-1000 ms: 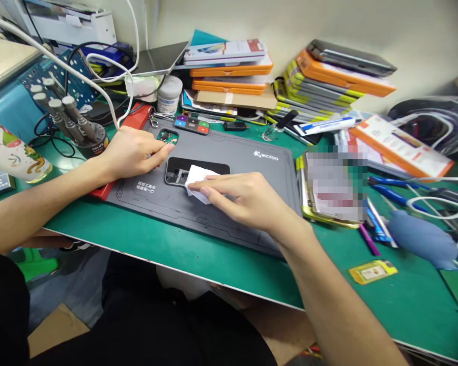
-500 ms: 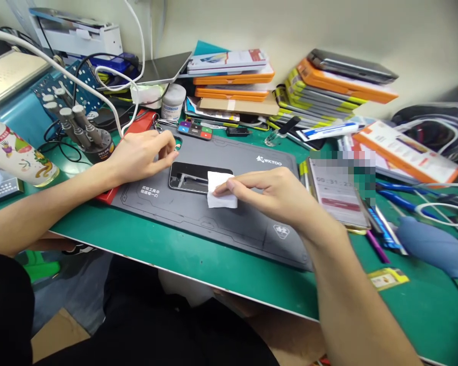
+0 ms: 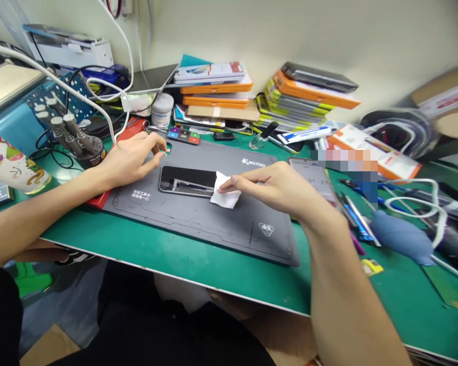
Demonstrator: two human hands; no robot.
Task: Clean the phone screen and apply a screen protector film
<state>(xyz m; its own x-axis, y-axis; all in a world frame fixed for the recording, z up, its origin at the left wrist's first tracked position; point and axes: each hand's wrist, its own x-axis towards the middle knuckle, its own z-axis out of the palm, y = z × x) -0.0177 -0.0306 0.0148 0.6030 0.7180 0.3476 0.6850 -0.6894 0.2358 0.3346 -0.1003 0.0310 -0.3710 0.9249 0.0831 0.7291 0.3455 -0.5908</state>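
At the frame's centre, the phone (image 3: 191,179) is glossy and mirror-like, the wipe (image 3: 225,201) matt, paper or cloth, unclear which; the mat (image 3: 198,217) looks matt, the bench (image 3: 156,250) smooth, faintly shiny.

White cloth (image 3: 226,200), black phone (image 3: 193,176)

A small repair workshop, by the look of it: a green counter (image 3: 148,239) with a dark work mat (image 3: 198,221) under a phone (image 3: 191,176), screwdrivers (image 3: 65,132) standing in a holder (image 3: 93,156), a blue rubber blower (image 3: 402,238) and stacked flat boxes (image 3: 216,89).
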